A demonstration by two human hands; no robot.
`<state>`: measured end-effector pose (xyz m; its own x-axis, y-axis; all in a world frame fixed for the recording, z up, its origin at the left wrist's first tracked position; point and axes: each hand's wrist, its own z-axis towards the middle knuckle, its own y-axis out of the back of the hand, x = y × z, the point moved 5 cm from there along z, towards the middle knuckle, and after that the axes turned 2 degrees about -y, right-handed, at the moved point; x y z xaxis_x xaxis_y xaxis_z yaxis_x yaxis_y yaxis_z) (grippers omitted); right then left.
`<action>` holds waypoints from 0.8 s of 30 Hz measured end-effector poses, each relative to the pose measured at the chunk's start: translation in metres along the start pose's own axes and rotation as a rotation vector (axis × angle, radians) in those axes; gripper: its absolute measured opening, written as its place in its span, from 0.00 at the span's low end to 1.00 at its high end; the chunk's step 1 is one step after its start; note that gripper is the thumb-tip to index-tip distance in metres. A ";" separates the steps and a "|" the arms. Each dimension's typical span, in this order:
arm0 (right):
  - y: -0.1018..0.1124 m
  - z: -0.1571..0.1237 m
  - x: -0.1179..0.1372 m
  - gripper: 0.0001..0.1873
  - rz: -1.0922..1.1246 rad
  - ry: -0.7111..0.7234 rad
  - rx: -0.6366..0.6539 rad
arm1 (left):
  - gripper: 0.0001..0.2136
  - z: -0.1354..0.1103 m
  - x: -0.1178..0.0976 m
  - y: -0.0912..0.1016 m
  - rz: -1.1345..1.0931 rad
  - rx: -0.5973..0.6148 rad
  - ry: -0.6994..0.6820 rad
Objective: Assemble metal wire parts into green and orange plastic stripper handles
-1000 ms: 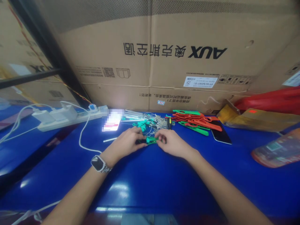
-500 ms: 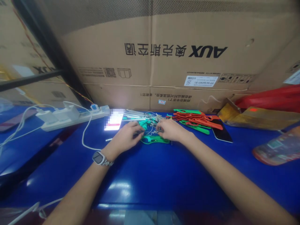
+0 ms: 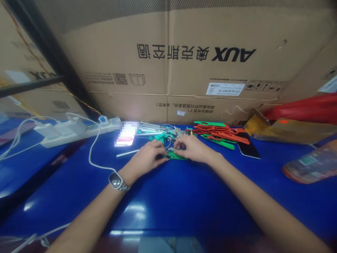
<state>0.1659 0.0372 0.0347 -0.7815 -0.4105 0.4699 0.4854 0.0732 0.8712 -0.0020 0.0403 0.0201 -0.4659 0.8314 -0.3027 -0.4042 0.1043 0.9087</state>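
Observation:
On the blue table, a flat green plastic piece [image 3: 177, 155] lies between my two hands. My left hand [image 3: 150, 154], with a watch at the wrist, is closed at the left end of this piece, fingers pinched on it. My right hand [image 3: 191, 147] has thumb and fingertips pressed together just over its right end, by thin white wires; what sits in that pinch is too small to make out. Behind my fingers are teal plastic parts [image 3: 159, 135] and a heap of thin wires with small parts [image 3: 179, 131]. A silver rod [image 3: 127, 153] reaches out left of my left hand.
Orange plastic pieces [image 3: 223, 131] and green ones are piled at right, partly over a dark phone [image 3: 249, 147]. A bottle [image 3: 310, 165] lies farther right. A lit phone [image 3: 126, 135] and a white power strip [image 3: 79, 135] with cables are left. A large cardboard box [image 3: 168, 70] stands behind.
My left hand has moved slightly right and down, covering the left part of the green piece and uncovering more of the silver rod. My right hand stays nearly in place. The view shifts slightly.

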 end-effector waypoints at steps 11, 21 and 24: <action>-0.012 -0.017 -0.006 0.05 0.070 0.049 -0.049 | 0.09 0.000 -0.001 0.003 0.015 -0.027 0.054; -0.012 -0.021 -0.003 0.07 -0.002 0.039 -0.025 | 0.13 -0.003 0.004 -0.002 0.049 0.070 0.083; -0.013 -0.022 -0.002 0.08 -0.019 0.051 -0.026 | 0.14 -0.003 0.004 -0.003 0.059 0.075 0.082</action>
<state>0.1697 0.0171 0.0197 -0.7696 -0.4578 0.4452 0.4814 0.0421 0.8755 -0.0051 0.0420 0.0157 -0.5516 0.7900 -0.2678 -0.3160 0.0993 0.9436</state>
